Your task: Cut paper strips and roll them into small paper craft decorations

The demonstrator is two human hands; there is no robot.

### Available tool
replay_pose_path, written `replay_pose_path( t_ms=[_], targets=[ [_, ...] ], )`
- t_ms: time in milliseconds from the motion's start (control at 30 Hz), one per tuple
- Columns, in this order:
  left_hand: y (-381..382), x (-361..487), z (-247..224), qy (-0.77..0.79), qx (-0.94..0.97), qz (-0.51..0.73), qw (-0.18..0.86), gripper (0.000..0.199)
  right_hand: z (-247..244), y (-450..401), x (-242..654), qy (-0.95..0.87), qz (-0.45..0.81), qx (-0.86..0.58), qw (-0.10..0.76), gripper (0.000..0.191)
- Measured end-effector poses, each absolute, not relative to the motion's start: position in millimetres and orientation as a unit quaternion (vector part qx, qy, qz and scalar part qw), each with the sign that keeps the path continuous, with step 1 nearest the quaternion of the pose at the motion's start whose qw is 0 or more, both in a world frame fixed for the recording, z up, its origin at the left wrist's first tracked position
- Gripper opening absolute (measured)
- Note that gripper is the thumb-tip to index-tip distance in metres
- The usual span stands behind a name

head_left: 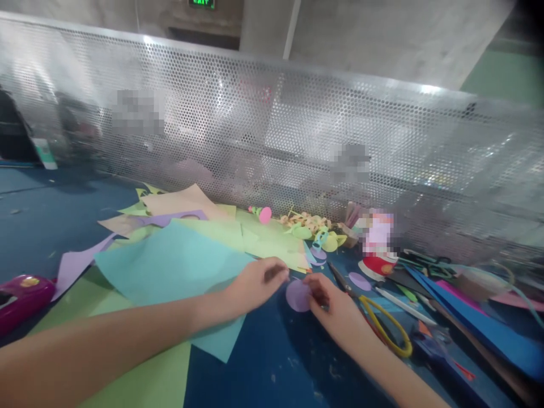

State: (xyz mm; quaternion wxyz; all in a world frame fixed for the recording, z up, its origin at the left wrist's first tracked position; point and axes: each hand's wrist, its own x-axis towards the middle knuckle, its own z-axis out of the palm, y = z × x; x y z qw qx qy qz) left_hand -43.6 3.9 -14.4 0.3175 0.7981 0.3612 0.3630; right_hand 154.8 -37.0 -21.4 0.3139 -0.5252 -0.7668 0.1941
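My right hand (334,303) pinches a purple paper circle (297,296) by its right edge, just above the dark blue table. Close to the circle's upper left edge, my left hand (260,284) has its fingers curled and pressed together; whatever they may hold is too small to make out. The left forearm lies across a light blue paper sheet (170,266). Beyond my right hand lies another purple paper circle (359,281). Scissors with yellow handles (389,328) rest beside my right wrist, partly covered by it.
Green paper sheets (148,374) spread over the left side. Small paper cutouts (308,222) are heaped near the perforated metal screen (238,124) at the back. A red and white cup (378,263), blue paper strips (480,323) and tools stand right. A magenta object (25,300) sits far left.
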Motion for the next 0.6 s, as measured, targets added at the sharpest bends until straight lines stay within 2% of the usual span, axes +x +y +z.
replay_pose_path(
  t_ms=[67, 133, 333, 467, 600],
  targets=[
    [16, -52, -10, 0.384, 0.803, 0.368, 0.268, 0.025, -25, -34, 159, -0.768, 0.141, -0.554, 0.288, 0.024],
    [32, -64, -6, 0.412, 0.826, 0.348, 0.166, 0.024, -28, -33, 162, -0.778, 0.089, -0.557, 0.276, 0.025],
    [64, -94, -12, 0.442, 0.834, 0.322, 0.067, 0.028, -39, -32, 164, -0.809, -0.040, -0.529, 0.251, 0.022],
    [68, -99, -25, 0.434, 0.849, 0.300, 0.015, 0.035, -41, -34, 163, -0.812, -0.071, -0.533, 0.227, 0.020],
    [65, -101, -32, 0.432, 0.858, 0.275, -0.034, 0.037, -43, -35, 162, -0.808, -0.090, -0.541, 0.218, 0.025]
  ],
)
